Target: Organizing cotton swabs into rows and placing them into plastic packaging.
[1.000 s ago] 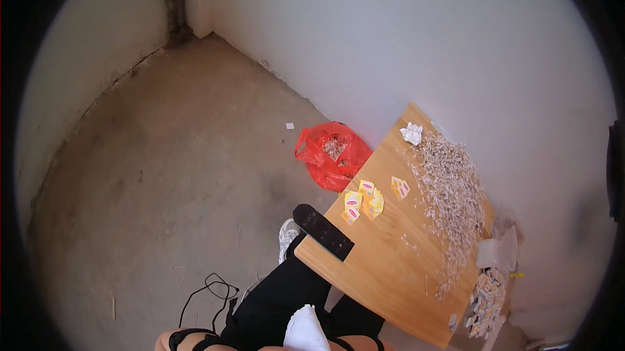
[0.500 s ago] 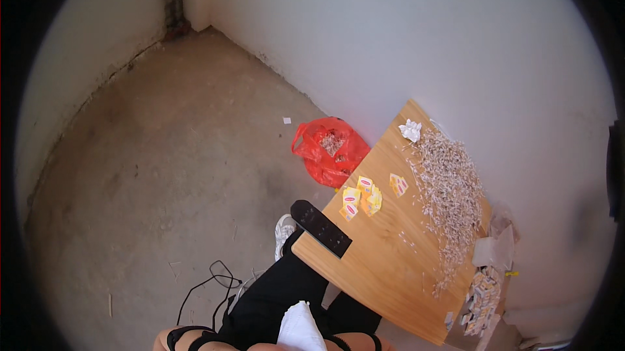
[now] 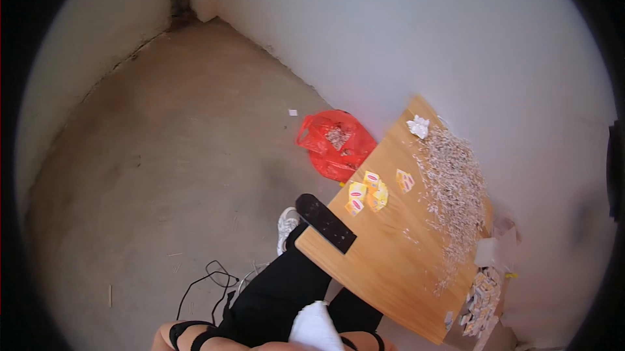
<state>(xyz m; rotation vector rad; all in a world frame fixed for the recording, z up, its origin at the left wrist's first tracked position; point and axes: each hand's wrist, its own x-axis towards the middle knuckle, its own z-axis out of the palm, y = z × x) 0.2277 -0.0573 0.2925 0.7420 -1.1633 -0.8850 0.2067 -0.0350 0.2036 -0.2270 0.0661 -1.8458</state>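
At the lower edge, a white folded sheet [image 3: 316, 328], paper or cloth, stands up in front of my body. My left forearm [image 3: 221, 344], with black straps round it, reaches toward it from the left, and skin meets its lower side. On its other side the black-strapped right forearm [image 3: 368, 340] barely shows. The fingers of both hands are hidden behind the sheet or cut off by the frame, so their grip does not show. Both arms are away from the wooden table [image 3: 377, 273].
Along the table's far side lies a heap of thin, white-tipped sticks [image 3: 456, 188] like cotton swabs. Yellow-and-white packets [image 3: 358, 191], crumpled white tissue [image 3: 418, 127] and a dark flat panel [image 3: 325, 223] lie there too. Beside it are a red plastic bag [image 3: 335, 146] and a box of packets [image 3: 482, 299]. Black cable [image 3: 208, 276] lies on the floor.
The white sheet has shifted slightly right and leans more. The whole scene has moved a little right and up in the picture. Things on the table keep their places.
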